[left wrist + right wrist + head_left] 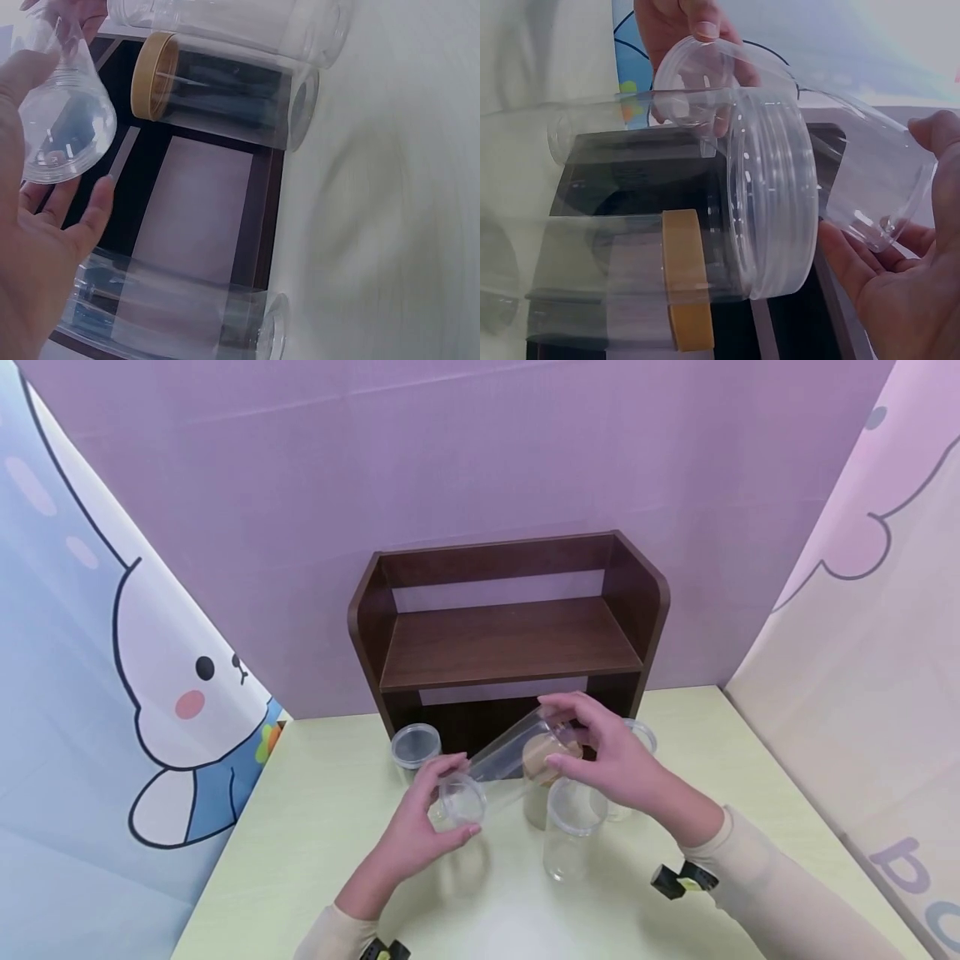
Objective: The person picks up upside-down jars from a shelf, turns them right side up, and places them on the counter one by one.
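A clear plastic jar (510, 752) is held up in the air, tilted with its base toward the upper right. My left hand (416, 831) grips the round clear lid (462, 799) at its lower end, fingers above and thumb below. At the other end my right hand (607, 756) holds the jar's base between thumb and fingers. In the left wrist view the lid (67, 135) sits against the threaded neck. Just below the right hand stands another clear jar (573, 835). A jar with a tan lid (551, 756) is behind the held jar, partly covered.
A dark brown two-tier shelf (510, 643) stands at the back of the pale table (300, 860). Beside the left hand is a lidded clear jar (416, 745), and one more jar (641, 735) is partly hidden behind the right hand. Printed curtains hang at both sides.
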A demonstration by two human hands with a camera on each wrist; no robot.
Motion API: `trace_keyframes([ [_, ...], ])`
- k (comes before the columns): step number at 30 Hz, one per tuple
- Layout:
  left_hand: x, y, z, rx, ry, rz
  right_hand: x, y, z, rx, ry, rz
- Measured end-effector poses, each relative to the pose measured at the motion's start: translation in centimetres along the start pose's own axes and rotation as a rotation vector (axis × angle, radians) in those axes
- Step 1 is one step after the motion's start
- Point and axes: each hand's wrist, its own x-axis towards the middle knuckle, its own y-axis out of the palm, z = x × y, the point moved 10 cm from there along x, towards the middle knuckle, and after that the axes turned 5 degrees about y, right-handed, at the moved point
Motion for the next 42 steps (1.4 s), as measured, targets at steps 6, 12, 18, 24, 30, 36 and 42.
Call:
trace_keyframes([
  [6,0.3,-0.1,-0.2,-0.088,0.026,-0.040,-0.2,-0.8,-0.4,0.071,-0.027,-0.052],
  [12,0.6,-0.3,-0.5,-0.163,0.060,-0.072,-0.2,-1.1,-0.7,0.149,-0.007,-0.063],
  [18,0.7,-0.5,-0.6,-0.176,0.057,-0.080,-0.3,-1.1,-0.8,0.179,0.001,-0.058],
  [24,0.8,-0.9,-1.0,-0.211,0.077,-0.087,-0.3,-1.0,-1.1,0.202,0.016,-0.025],
  [30,1.2,-1.8,-1.7,-0.283,0.106,-0.111,-0.5,-0.8,-1.7,0.276,0.028,0.039],
  [36,1.7,-2.6,-2.3,-0.311,0.111,-0.108,-0.7,-0.6,-2.3,0.323,0.055,0.073],
  [42,2.1,-3.4,-3.0,-0.323,0.135,-0.100,-0.9,-0.4,-2.7,0.267,0.101,0.096],
])
